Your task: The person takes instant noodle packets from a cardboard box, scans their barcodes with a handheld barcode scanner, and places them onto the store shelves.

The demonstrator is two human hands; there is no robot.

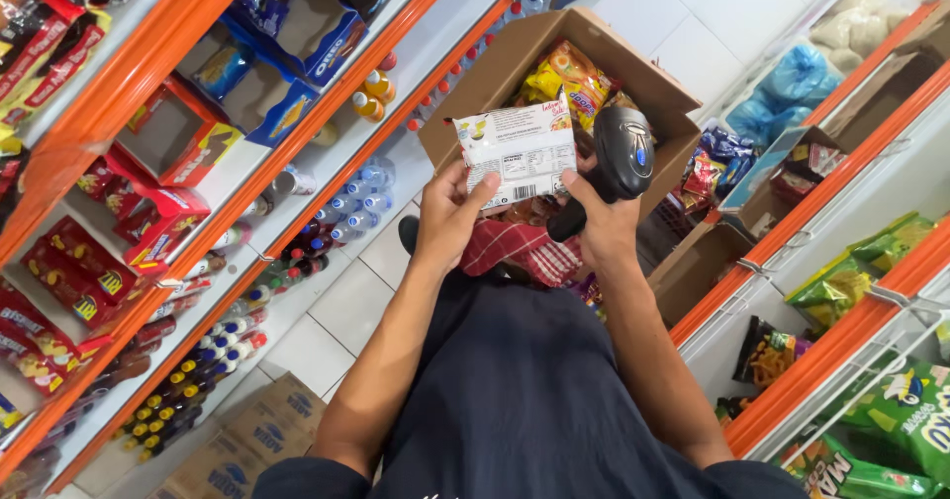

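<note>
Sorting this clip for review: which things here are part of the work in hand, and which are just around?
In use:
- left hand holding the white snack packet
- right hand gripping the black handheld scanner
- open cardboard box of packets

Just around:
- bottles on the left shelves
- green snack bags
- blue bags

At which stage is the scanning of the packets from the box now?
Done: one white packet is out of the cardboard box, held in the left hand. In hand: the right hand holds the black scanner beside it. Left: more packets remain in the box.
</note>
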